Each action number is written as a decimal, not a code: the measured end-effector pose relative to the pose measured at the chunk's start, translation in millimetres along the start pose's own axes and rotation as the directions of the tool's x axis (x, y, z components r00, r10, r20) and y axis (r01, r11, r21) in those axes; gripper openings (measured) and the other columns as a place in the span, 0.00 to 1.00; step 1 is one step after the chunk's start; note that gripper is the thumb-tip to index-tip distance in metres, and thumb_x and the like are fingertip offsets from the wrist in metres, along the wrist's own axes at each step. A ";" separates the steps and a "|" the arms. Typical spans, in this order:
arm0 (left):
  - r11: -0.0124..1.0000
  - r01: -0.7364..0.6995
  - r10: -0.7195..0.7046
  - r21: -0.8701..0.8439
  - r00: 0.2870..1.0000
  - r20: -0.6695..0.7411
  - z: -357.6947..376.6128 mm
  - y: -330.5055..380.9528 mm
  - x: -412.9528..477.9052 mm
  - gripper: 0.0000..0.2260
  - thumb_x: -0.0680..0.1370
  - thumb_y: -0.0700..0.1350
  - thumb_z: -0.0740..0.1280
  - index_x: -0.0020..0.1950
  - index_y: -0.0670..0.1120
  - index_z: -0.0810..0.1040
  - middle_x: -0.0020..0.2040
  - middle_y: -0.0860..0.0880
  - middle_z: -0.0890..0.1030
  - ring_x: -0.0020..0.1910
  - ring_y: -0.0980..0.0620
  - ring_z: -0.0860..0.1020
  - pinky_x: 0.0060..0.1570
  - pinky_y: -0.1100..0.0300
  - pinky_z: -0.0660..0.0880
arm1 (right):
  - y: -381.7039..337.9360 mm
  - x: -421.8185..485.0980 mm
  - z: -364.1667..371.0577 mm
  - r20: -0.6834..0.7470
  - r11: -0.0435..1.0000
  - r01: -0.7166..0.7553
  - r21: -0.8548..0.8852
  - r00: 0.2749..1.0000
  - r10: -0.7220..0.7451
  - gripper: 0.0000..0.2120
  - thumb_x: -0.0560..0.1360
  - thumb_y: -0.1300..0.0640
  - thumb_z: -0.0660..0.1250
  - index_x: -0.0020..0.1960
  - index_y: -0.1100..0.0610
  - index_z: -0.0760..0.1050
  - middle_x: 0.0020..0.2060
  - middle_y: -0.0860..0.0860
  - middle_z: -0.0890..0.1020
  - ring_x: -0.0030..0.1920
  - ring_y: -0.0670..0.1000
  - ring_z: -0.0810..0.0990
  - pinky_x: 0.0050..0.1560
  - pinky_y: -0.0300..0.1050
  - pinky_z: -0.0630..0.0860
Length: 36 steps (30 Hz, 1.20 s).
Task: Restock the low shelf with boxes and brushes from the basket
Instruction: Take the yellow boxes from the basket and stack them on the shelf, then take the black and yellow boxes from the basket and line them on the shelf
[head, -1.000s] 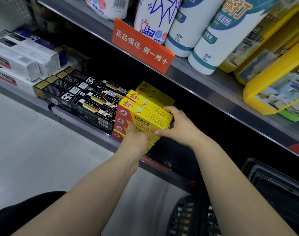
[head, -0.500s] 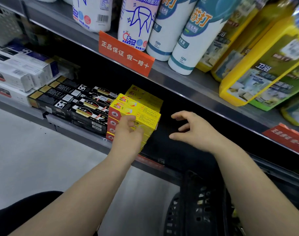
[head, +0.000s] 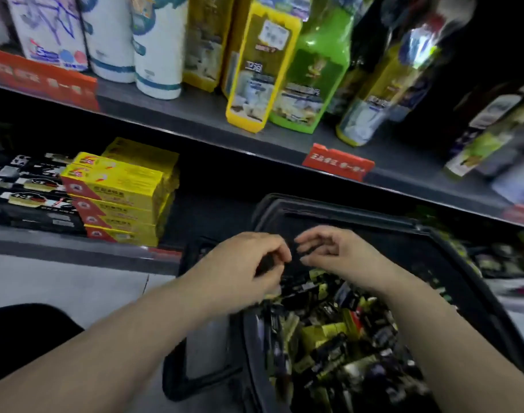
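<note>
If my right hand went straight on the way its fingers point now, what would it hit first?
Probably the left hand: the right hand's loosely curled fingers point leftward at its fingertips, a small gap apart, above the basket. Depth is blurred, so it might pass beside instead.

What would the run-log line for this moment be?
left hand: above basket, blurred, grip unclear | right hand: above basket, loosely curled, empty | yellow boxes: stacked on low shelf

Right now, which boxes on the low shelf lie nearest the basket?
The yellow boxes, stacked right of the black boxes, which lie farther from the basket.
</note>
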<state>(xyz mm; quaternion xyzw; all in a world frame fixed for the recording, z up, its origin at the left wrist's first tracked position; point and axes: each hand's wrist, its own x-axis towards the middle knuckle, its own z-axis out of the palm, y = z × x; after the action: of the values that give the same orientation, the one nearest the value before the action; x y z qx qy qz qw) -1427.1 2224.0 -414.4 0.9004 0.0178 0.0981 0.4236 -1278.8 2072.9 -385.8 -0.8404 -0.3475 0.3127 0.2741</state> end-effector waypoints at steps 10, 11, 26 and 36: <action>0.996 -0.004 -0.032 0.086 0.913 0.407 100.7 46.0 74.2 0.08 0.78 0.48 0.62 0.56 0.52 0.76 0.49 0.58 0.78 0.48 0.55 0.78 0.48 0.56 0.76 | 175.0 -55.7 -40.8 0.017 0.849 -0.315 -0.425 0.934 0.356 0.14 0.72 0.57 0.70 0.58 0.52 0.76 0.51 0.50 0.80 0.52 0.51 0.78 0.53 0.45 0.74; 0.996 0.015 -0.052 0.087 0.893 0.447 111.4 45.1 80.3 0.08 0.78 0.47 0.62 0.56 0.52 0.76 0.49 0.57 0.78 0.48 0.55 0.78 0.47 0.58 0.76 | 186.3 -59.0 -42.1 0.059 0.805 -0.310 -0.505 0.919 0.391 0.17 0.71 0.56 0.71 0.60 0.52 0.75 0.51 0.49 0.78 0.54 0.51 0.77 0.53 0.44 0.74; 0.942 0.266 -0.336 0.206 0.784 0.522 147.2 14.0 89.0 0.05 0.77 0.54 0.60 0.50 0.65 0.71 0.47 0.69 0.76 0.49 0.68 0.74 0.68 0.44 0.60 | 226.8 -69.8 -34.7 0.272 0.819 -0.159 -0.551 0.894 0.356 0.28 0.66 0.56 0.74 0.64 0.50 0.70 0.56 0.50 0.76 0.54 0.51 0.75 0.48 0.39 0.70; 0.945 0.212 -0.316 0.249 0.788 0.529 151.2 20.4 87.0 0.09 0.79 0.55 0.60 0.57 0.57 0.74 0.54 0.62 0.75 0.58 0.60 0.73 0.63 0.54 0.67 | 195.3 -92.6 -51.5 0.030 0.998 -0.003 -0.070 1.000 0.005 0.15 0.71 0.56 0.72 0.52 0.40 0.75 0.52 0.38 0.73 0.55 0.37 0.72 0.58 0.34 0.70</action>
<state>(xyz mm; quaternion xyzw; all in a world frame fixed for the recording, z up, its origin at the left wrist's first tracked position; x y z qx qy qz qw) -1313.9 2106.2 -478.7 0.9114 0.0269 -0.2336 0.3379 -1213.5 1871.6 -453.5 -0.8453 -0.3608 0.3136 0.2386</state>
